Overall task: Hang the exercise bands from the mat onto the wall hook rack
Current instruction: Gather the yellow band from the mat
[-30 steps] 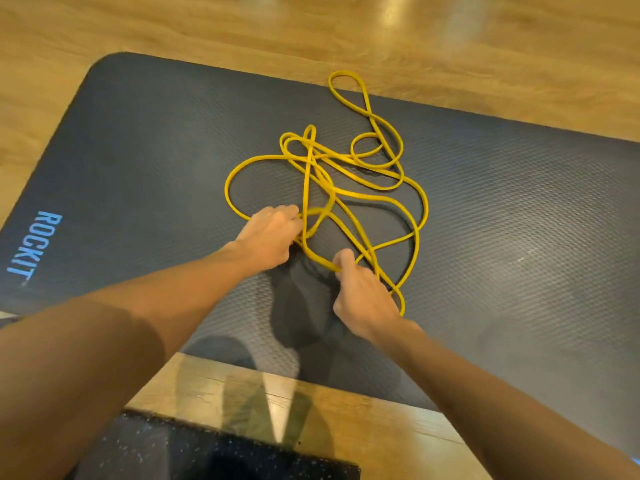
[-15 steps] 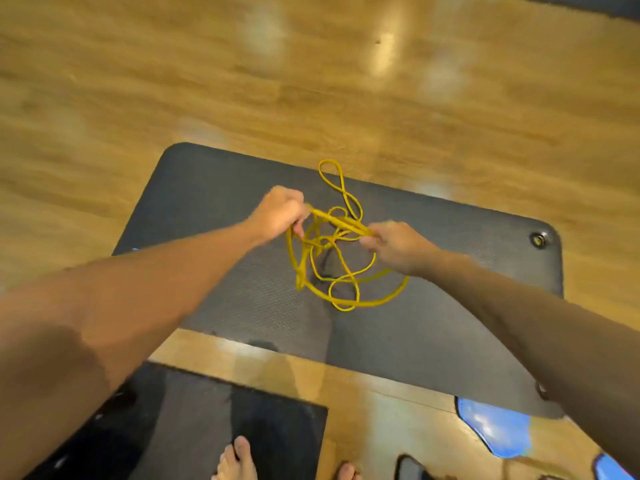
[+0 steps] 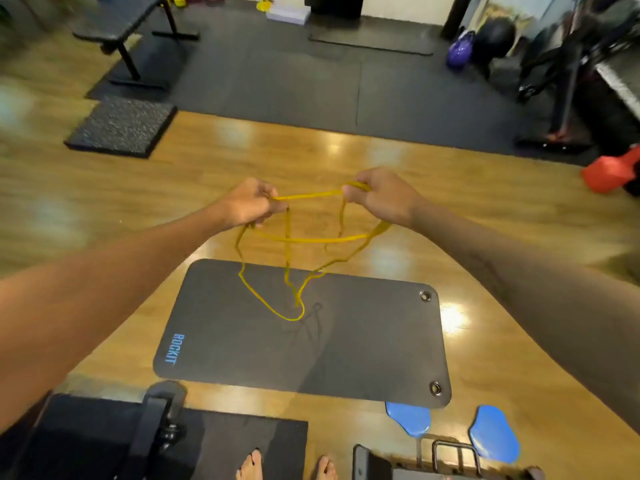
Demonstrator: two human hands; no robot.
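The yellow exercise bands [image 3: 304, 240] hang in the air in tangled loops, stretched between both hands. My left hand [image 3: 247, 204] grips one end of the bundle and my right hand [image 3: 381, 195] grips the other. The lowest loop dangles above the dark grey mat [image 3: 363, 344], which lies flat on the wooden floor below with nothing else on it. No wall hook rack is in view.
Black rubber flooring [image 3: 311, 81] covers the far room, with a bench [image 3: 117, 19] at the far left and a speckled pad [image 3: 121, 126]. A red kettlebell [image 3: 609, 173] sits at right. Two blue sliders [image 3: 491, 431] and a black mat [image 3: 214, 445] lie near my bare feet.
Both hands lifted the yellow bands off the mat and pulled apart, stretching the loops between them. The view rose from close over the mat to standing height, showing the room.
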